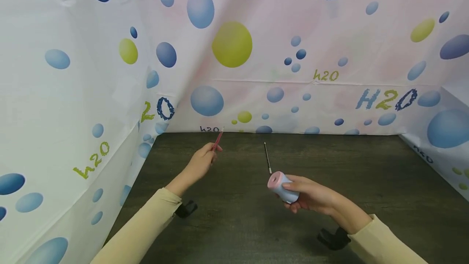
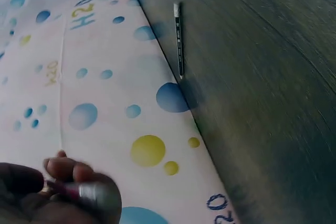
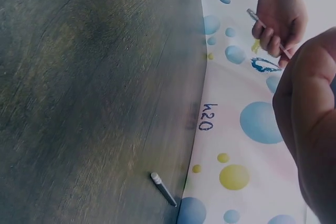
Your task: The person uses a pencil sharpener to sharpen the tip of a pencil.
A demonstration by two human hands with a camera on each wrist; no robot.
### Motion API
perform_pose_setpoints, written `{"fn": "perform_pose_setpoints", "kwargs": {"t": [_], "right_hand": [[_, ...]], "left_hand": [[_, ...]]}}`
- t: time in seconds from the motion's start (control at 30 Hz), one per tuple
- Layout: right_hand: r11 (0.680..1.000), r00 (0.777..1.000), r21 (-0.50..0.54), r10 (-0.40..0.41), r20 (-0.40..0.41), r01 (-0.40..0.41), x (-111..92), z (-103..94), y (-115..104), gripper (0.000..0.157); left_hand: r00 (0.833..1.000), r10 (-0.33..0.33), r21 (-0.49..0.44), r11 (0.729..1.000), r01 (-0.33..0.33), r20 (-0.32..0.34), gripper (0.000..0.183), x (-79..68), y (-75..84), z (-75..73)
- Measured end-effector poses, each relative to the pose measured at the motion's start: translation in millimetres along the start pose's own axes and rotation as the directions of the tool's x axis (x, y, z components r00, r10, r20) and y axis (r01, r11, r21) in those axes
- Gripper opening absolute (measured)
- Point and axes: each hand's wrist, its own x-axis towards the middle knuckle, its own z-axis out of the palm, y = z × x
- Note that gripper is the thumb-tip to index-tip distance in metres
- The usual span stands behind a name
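Note:
In the head view my left hand [image 1: 198, 163] is raised over the far left of the table, pinching a red pencil [image 1: 218, 141] that points up and away. The left wrist view shows the fingers [image 2: 71, 170] around its blurred white-tipped end. Farther right, my right hand [image 1: 314, 194] grips a small pencil sharpener [image 1: 283, 193] with a light blue body and a pink top. A hole shows in that top, which faces up and left. Just beyond the sharpener lies a black pencil [image 1: 268, 159] with a white end nearest me. In the right wrist view the sharpener is hidden behind the hand.
The dark wood-grain table [image 1: 234, 223] ends at a white sheet [image 1: 329, 36] printed with blue and green dots and "H2O". This sheet stands along the back and both sides. A black strap piece [image 1: 187, 209] sits under each wrist.

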Motion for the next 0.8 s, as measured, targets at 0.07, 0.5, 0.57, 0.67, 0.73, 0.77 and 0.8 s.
{"fn": "perform_pose_setpoints", "kwargs": {"t": [0.07,0.5,0.57,0.67,0.73,0.77,0.8], "right_hand": [[1.0,1.0,0.009,-0.009,0.011,0.009,-2,-0.6,0,0.025],[0.999,1.0,0.026,-0.02,0.011,0.02,-16,-7.4,2,0.027],[0.999,1.0,0.028,-0.02,0.007,0.02,-17,-8.7,3,0.027],[0.999,1.0,0.03,-0.019,0.001,0.019,-19,-9.5,4,0.027],[0.999,1.0,0.03,-0.02,0.002,0.02,-20,-9.4,4,0.027],[0.999,1.0,0.031,-0.021,0.004,0.021,-20,-9.3,4,0.028],[0.999,1.0,0.031,-0.023,0.006,0.022,-20,-9.1,4,0.028]], "left_hand": [[0.997,-0.055,-0.077,0.995,0.058,0.044,0.036,7.4,-2.8,0.5],[0.964,-0.194,-0.229,0.945,0.234,0.185,0.037,47.6,-7.3,16.6],[0.963,-0.2,-0.223,0.945,0.239,0.182,0.038,54.0,-6.8,21.2],[0.964,-0.2,-0.201,0.951,0.234,0.176,0.039,63.2,-7.3,27.9],[0.962,-0.216,-0.199,0.948,0.248,0.167,0.04,69.3,-8.5,32.4],[0.961,-0.227,-0.203,0.945,0.257,0.16,0.041,72.4,-9.6,34.8],[0.959,-0.238,-0.206,0.942,0.267,0.152,0.041,75.6,-11.1,37.1]]}}
